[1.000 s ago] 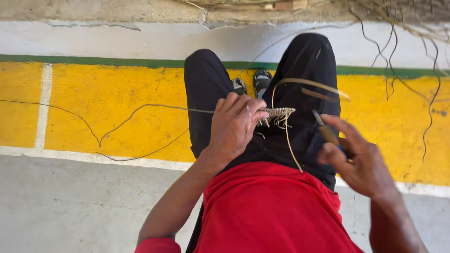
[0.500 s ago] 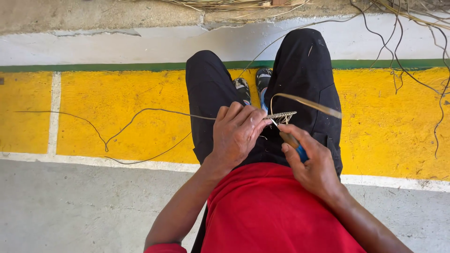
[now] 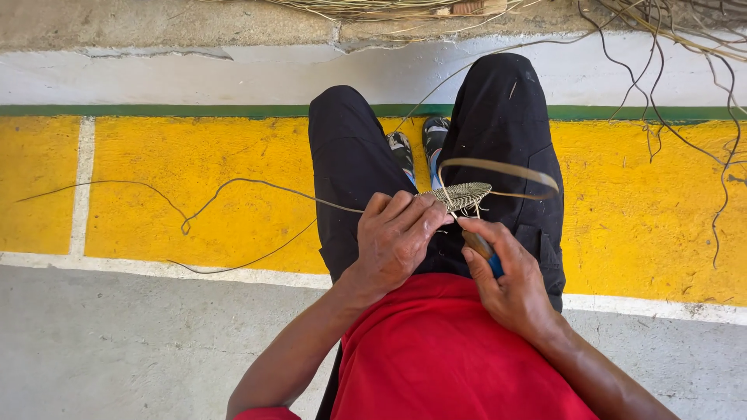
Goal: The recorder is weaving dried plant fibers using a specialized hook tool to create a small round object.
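Observation:
I sit with black trousers and a red shirt, looking down at my lap. My left hand (image 3: 398,237) grips a small flat woven piece (image 3: 464,196) of pale fibre, holding it over my thighs. My right hand (image 3: 510,280) is right beside it, fingers closed around a tool with a blue handle (image 3: 493,263), its thumb touching the weave's edge. A thin flat strand (image 3: 513,169) loops from the woven piece out to the right and back. A long thin strand (image 3: 233,190) trails from the weave to the left across the floor.
The floor below has a yellow painted band (image 3: 194,171) with white and green borders, then grey concrete (image 3: 117,342) nearer me. Dry vines (image 3: 669,85) hang at the upper right. A bundle of loose fibres (image 3: 366,8) lies at the top. My shoes (image 3: 420,140) show between my knees.
My right hand moved left from out at the side to the woven piece, bringing the tool against it. The loose strand now curls into a loop over my right thigh.

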